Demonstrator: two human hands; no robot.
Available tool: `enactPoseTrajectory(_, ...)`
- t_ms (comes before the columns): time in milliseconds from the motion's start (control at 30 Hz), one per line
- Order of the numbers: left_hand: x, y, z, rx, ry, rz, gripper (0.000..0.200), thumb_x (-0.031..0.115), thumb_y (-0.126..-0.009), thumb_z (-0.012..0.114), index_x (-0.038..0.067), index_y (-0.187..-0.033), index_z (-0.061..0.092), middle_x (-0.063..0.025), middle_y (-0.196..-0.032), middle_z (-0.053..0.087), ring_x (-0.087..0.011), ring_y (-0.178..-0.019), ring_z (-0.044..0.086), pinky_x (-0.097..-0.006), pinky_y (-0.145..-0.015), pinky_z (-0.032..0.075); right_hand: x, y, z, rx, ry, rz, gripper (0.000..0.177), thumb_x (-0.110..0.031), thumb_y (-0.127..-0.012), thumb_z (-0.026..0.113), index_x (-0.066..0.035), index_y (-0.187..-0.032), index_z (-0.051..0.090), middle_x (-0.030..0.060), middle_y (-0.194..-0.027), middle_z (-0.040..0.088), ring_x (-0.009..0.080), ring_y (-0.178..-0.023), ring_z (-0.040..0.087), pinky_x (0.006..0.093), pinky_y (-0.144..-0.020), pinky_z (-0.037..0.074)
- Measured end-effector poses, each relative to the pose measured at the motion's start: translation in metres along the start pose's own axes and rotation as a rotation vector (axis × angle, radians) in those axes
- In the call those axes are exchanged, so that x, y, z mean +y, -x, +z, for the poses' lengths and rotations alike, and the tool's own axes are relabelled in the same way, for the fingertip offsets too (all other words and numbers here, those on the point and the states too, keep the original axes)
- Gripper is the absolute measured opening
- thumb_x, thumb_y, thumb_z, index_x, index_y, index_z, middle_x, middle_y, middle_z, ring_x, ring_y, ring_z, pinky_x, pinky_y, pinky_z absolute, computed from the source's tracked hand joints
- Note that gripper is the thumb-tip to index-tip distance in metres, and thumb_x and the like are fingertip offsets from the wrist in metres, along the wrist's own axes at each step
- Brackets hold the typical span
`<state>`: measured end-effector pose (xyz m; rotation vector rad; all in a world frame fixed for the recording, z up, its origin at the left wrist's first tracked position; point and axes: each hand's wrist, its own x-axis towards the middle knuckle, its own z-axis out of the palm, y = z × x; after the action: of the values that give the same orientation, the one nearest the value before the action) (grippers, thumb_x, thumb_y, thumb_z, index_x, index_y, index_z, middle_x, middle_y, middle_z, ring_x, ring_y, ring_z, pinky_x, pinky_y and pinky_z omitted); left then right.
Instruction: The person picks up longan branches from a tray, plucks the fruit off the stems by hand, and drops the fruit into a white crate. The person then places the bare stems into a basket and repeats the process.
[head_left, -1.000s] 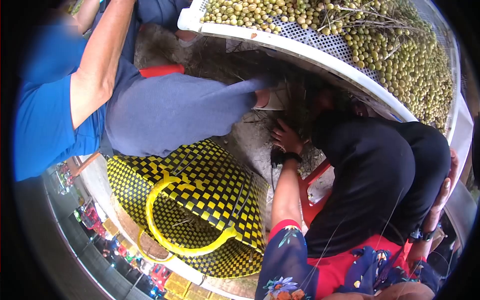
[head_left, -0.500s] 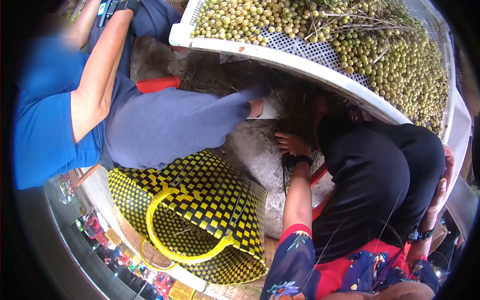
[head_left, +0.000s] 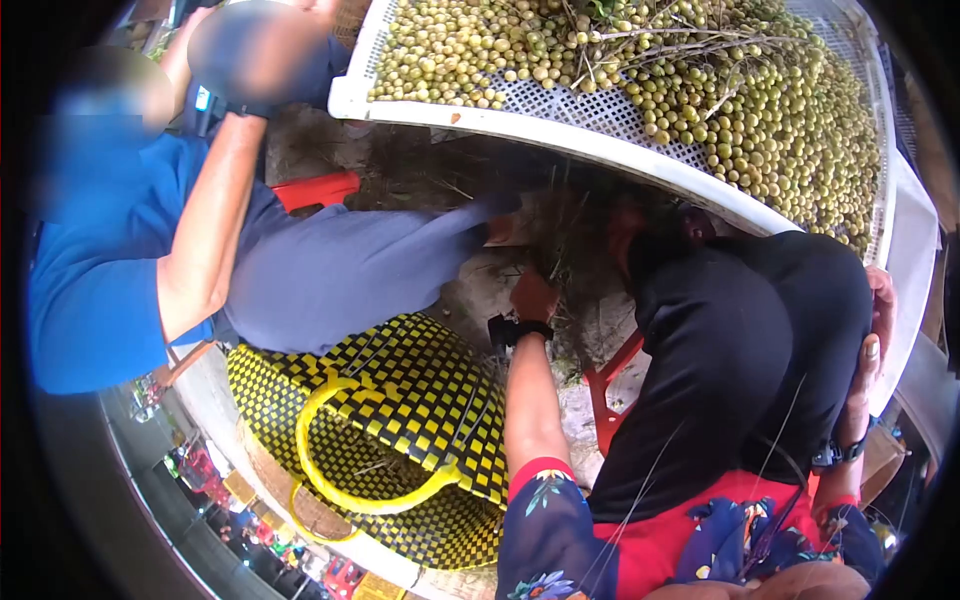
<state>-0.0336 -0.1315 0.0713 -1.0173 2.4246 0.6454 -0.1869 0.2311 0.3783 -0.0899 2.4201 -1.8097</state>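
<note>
Left hand (head_left: 535, 296) is low, over the dirty floor (head_left: 475, 288), right by loose dry stems (head_left: 575, 335). Back of the hand shows, fingers hidden in shadow, so can't tell if they're spread, closed or pinching a stem. Black wrist device (head_left: 510, 332) on that wrist.

Right hand (head_left: 880, 310) lies along the outer side of the black trousers (head_left: 720, 335), close to the white sheet (head_left: 912, 260). One fingertip shows against the cloth; rest of the fingers partly hidden, can't tell if spread or together. Watch (head_left: 836, 455) on that wrist.

White perforated tray (head_left: 560, 134) sits above and ahead of the legs, loaded with round yellow-green fruit (head_left: 800, 150). Twigs (head_left: 690, 42) lie on top of the fruit.

Yellow-black woven basket (head_left: 430, 400) is left of the left forearm, tilted, mouth facing the camera, yellow handle (head_left: 345, 498) across the opening.

Red plastic frame (head_left: 607, 405) stands between left forearm and trousers. Person in a blue shirt (head_left: 95, 300) is at far left, gray-blue trousers (head_left: 340, 270) reaching over the basket's far edge. Another red plastic piece (head_left: 325, 189) is just beyond those.
</note>
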Motion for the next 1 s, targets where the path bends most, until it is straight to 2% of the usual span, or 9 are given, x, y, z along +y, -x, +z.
enactPoseTrajectory(67,0.026,0.011,-0.042,-0.258,-0.081,-0.044,0.055,0.032,-0.071,0.072,0.000,-0.112,0.056,-0.0260,-0.102,0.064,-0.0415,-0.100,0.060,-0.0497,-0.084,0.049,-0.004,0.000,-0.004,-0.010,0.014,-0.028,0.080,-0.062,-0.083,0.055,0.003,-0.127,0.043,0.0111,-0.124,0.044,0.0214,-0.119,0.043,0.0347,-0.104,0.030)
enactPoseTrajectory(267,0.012,0.076,-0.009,-0.154,0.108,0.022,0.054,0.038,-0.070,0.071,0.000,-0.107,0.061,-0.0251,-0.103,0.065,-0.0413,-0.098,0.062,-0.0477,-0.082,0.050,-0.005,0.004,-0.015,-0.118,0.060,-0.064,0.071,-0.056,-0.088,0.053,0.001,-0.130,0.043,0.0092,-0.121,0.049,0.0193,-0.112,0.046,0.0321,-0.100,0.032)
enactPoseTrajectory(533,0.035,0.187,-0.102,0.065,0.225,-0.034,0.051,0.037,-0.064,0.075,-0.002,-0.095,0.063,-0.0259,-0.094,0.066,-0.0406,-0.092,0.064,-0.0472,-0.080,0.050,-0.003,0.004,-0.014,-0.169,-0.045,-0.198,0.047,-0.037,-0.095,0.052,-0.002,-0.126,0.048,0.0070,-0.115,0.054,0.0154,-0.109,0.049,0.0299,-0.098,0.035)
enactPoseTrajectory(600,0.047,0.203,-0.123,0.108,0.336,0.066,0.042,0.025,-0.071,0.072,-0.001,-0.103,0.065,-0.0212,-0.091,0.069,-0.0363,-0.088,0.066,-0.0414,-0.078,0.051,0.000,0.005,-0.018,-0.199,-0.086,-0.147,0.042,-0.031,-0.096,0.051,-0.003,-0.127,0.048,0.0074,-0.116,0.055,0.0155,-0.109,0.049,0.0297,-0.100,0.034)
enactPoseTrajectory(633,0.059,0.216,-0.137,0.263,0.515,0.220,0.033,0.016,-0.072,0.070,0.001,-0.102,0.066,-0.0191,-0.089,0.069,-0.0349,-0.086,0.067,-0.0391,-0.076,0.051,0.000,0.007,-0.019,-0.189,-0.111,-0.156,0.040,-0.029,-0.097,0.051,-0.003,-0.128,0.047,0.0071,-0.118,0.054,0.0153,-0.110,0.049,0.0296,-0.099,0.035)
enactPoseTrajectory(800,0.081,0.253,-0.192,0.441,0.459,0.416,0.031,0.012,-0.071,0.071,0.005,-0.100,0.067,-0.0156,-0.093,0.069,-0.0358,-0.084,0.066,-0.0389,-0.076,0.051,0.000,0.010,-0.026,-0.165,-0.079,-0.218,0.042,-0.028,-0.097,0.053,-0.003,-0.130,0.047,0.0091,-0.123,0.052,0.0176,-0.110,0.050,0.0301,-0.096,0.038)
enactPoseTrajectory(867,0.088,0.269,-0.215,0.501,0.302,0.470,0.032,0.008,-0.072,0.070,0.003,-0.102,0.065,-0.0148,-0.096,0.070,-0.0306,-0.084,0.068,-0.0365,-0.077,0.052,-0.009,0.011,-0.032,-0.173,0.142,-0.258,0.040,-0.026,-0.097,0.053,-0.003,-0.129,0.048,0.0102,-0.120,0.052,0.0196,-0.111,0.050,0.0317,-0.095,0.040)
enactPoseTrajectory(933,0.087,0.284,-0.235,0.412,0.580,0.396,0.035,0.003,-0.075,0.070,-0.002,-0.108,0.062,-0.0092,-0.099,0.070,-0.0149,-0.089,0.065,-0.0316,-0.079,0.051,-0.027,0.006,-0.039,-0.213,0.259,-0.260,0.036,-0.022,-0.095,0.056,-0.004,-0.126,0.049,0.0122,-0.116,0.052,0.0246,-0.111,0.052,0.0349,-0.095,0.041)
enactPoseTrajectory(1000,0.091,0.297,-0.258,0.478,0.758,0.466,0.033,0.008,-0.073,0.069,0.002,-0.105,0.064,-0.0120,-0.095,0.071,-0.0231,-0.084,0.069,-0.0345,-0.076,0.052,-0.049,0.001,-0.041,-0.163,0.526,-0.633,0.035,-0.017,-0.092,0.059,-0.004,-0.122,0.051,0.0147,-0.115,0.052,0.0307,-0.111,0.053,0.0375,-0.095,0.042)
